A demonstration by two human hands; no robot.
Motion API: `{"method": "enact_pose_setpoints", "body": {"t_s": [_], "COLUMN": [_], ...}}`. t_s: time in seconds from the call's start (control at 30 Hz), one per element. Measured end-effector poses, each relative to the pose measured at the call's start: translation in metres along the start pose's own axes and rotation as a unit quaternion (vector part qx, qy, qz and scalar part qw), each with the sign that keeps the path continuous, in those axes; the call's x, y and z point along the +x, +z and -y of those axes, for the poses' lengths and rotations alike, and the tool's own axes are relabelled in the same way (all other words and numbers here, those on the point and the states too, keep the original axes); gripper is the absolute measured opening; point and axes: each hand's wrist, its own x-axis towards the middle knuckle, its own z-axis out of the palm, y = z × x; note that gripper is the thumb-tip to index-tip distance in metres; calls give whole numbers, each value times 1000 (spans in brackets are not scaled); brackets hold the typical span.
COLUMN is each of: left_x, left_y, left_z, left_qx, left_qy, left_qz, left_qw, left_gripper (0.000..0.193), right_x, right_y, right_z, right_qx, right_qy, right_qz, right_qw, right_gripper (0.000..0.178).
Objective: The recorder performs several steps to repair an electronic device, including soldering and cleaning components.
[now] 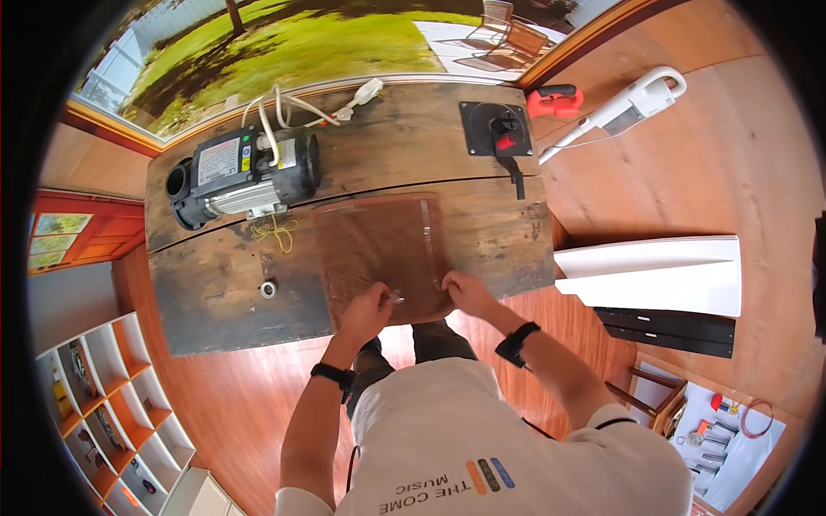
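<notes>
A thin, reddish-brown, see-through plastic bag (379, 241) lies spread over the near middle of the wooden table (508, 224). Its near edge reaches the table's front edge, and a shiny strip runs down its right side. My left hand (366, 311) is closed at the bag's near edge, fingers pinched. Beside those fingertips is a small shiny spot that I cannot make out. With bent fingers, my right hand (469, 292) pinches the bag's near right corner. To the left of the bag, a small metal ring (268, 290) rests on the table.
An electric pump (249, 176) with a coiled white cable (284, 116) stands at the back left, a yellow-green wire (275, 232) in front. Back right is a black square plate with a hose fitting (496, 129). A handheld vacuum (632, 103) and white panels (658, 271) are further right.
</notes>
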Motion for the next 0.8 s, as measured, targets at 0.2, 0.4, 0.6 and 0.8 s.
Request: {"method": "enact_pose_setpoints", "body": {"t_s": [0.2,0.4,0.6,0.8], "left_x": [25,38,60,78], "left_y": [44,67,88,93], "left_z": [-11,-1,-17,-32], "left_qx": [87,165,254,275], "left_qy": [111,134,66,13], "left_qz": [152,166,180,208], "left_qw": [978,963,948,939], "left_gripper": [20,23,41,43], "right_x": [3,50,105,142], "right_y": [7,-1,-40,-42], "right_z": [2,-23,6,21], "right_qx": [-161,-263,-216,-318], "right_qy": [-101,-95,-61,-68], "right_qz": [22,154,371,443], "right_qw": [982,948,901,836], "right_gripper": [24,20,22,22]}}
